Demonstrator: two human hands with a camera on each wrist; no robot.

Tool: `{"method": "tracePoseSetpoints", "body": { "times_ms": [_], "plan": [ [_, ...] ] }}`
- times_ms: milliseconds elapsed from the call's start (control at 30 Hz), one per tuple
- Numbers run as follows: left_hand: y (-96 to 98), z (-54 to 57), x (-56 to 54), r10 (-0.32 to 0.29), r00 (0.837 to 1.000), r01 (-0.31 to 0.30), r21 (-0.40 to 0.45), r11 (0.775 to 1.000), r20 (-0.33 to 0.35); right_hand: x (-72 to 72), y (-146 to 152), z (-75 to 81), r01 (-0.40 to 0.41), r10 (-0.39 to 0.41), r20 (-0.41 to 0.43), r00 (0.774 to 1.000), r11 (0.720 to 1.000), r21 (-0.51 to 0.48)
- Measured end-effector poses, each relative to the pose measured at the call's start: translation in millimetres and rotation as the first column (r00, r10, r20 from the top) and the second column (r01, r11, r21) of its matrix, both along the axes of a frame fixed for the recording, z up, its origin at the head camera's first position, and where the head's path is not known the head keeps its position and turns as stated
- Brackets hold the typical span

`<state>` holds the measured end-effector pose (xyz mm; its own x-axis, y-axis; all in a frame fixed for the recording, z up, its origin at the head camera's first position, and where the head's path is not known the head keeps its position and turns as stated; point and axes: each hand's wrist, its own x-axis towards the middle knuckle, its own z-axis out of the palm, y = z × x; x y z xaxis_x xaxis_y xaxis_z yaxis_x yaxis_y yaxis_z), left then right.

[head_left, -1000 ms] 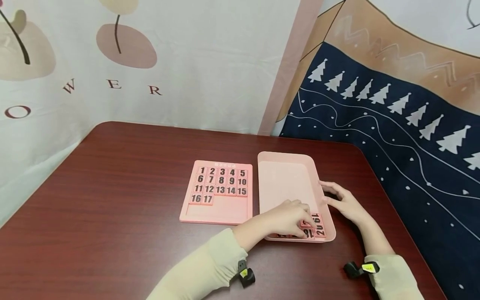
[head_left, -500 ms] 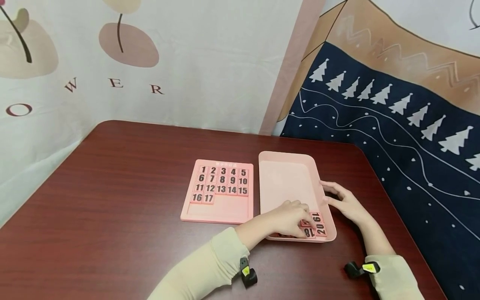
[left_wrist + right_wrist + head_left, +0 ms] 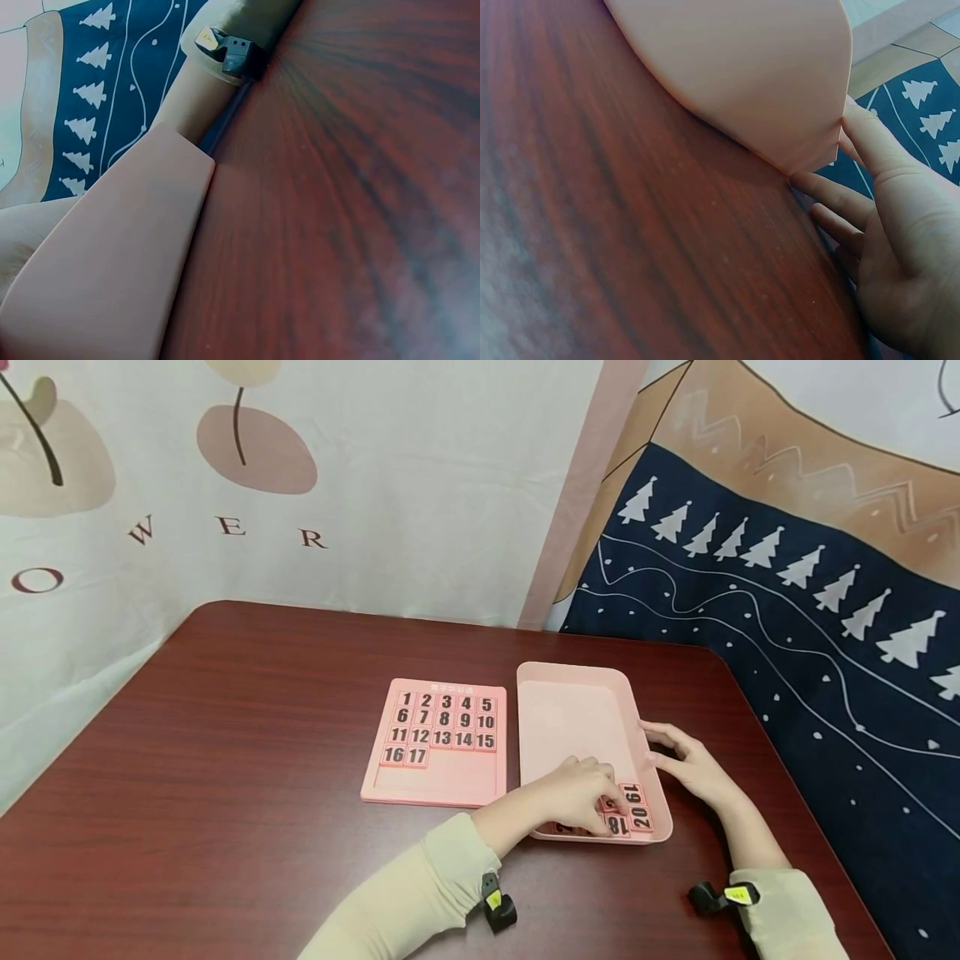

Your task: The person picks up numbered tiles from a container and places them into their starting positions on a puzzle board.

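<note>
Inside a pink tray (image 3: 573,718), my left hand (image 3: 577,795) reaches over number tiles at the near end, its fingers bent downward. Thumb and forefinger are at the tile marked 18 (image 3: 618,826); whether they pinch it cannot be told. Tiles 19 (image 3: 633,793) and 20 (image 3: 641,818) lie just right of them, and other tiles are partly hidden under the hand. My right hand (image 3: 686,764) touches the tray's right side with extended fingers; the right wrist view shows fingertips (image 3: 802,178) at its lower edge. The left wrist view shows the tray's outer wall (image 3: 120,240), not the left hand's fingertips.
Left of the tray lies a pink number board (image 3: 435,785), with tiles 1 to 17 in rows and a bare strip below them. Both stand on a dark red wooden table (image 3: 247,777). Printed cloths (image 3: 420,527) hang behind and to the right.
The head view has shifted very slightly. Both hands, the tray and the board stay practically where they were, and the left hand's fingers remain over the same tiles.
</note>
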<state>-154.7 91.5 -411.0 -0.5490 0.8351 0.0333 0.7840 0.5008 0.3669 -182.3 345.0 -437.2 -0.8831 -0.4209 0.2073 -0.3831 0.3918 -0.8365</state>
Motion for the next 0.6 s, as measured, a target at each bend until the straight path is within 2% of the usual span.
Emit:
{"method": "tracePoseSetpoints", "body": {
  "times_ms": [267, 600],
  "plan": [
    [1.0, -1.5, -0.7, 0.004, 1.0, -0.005, -0.015, 1.0, -0.025, 0.7, 0.6, -0.1, 0.004, -0.004, -0.002, 1.0, 1.0, 0.003],
    [2.4, -0.2, 2.2, 0.072, 0.994, -0.074, -0.023, 0.997, -0.08, 0.3, 0.4, -0.3, 0.008, -0.008, -0.001, 1.0, 1.0, 0.011]
  ]
}}
